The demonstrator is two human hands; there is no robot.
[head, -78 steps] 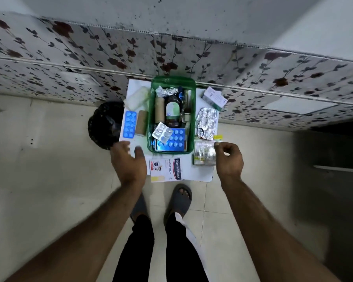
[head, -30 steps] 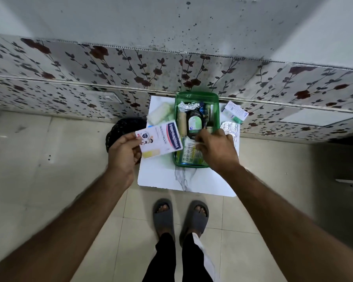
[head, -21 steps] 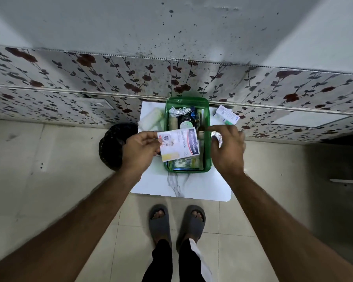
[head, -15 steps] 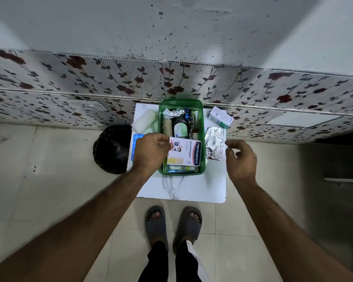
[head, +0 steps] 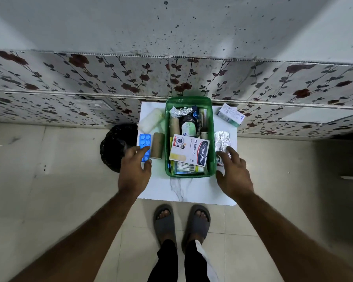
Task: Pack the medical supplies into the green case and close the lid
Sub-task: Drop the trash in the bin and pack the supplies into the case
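Note:
The green case stands open on a small white marble-look table. A white plaster packet lies on top of the bottles and boxes inside it. Left of the case lie a blue pill strip, a brown bandage roll and a white gauze roll. On the right lie a silver foil strip and a small white box. My left hand is open, its fingertips over the blue strip. My right hand is open, fingertips at the foil strip.
A black bin stands on the tiled floor left of the table. A floral-tiled wall rises directly behind the table. My feet in grey slippers are just in front of it.
My left hand let go of the plaster packet in the case and moved left toward the blue strip. My right hand dropped toward the foil strip.

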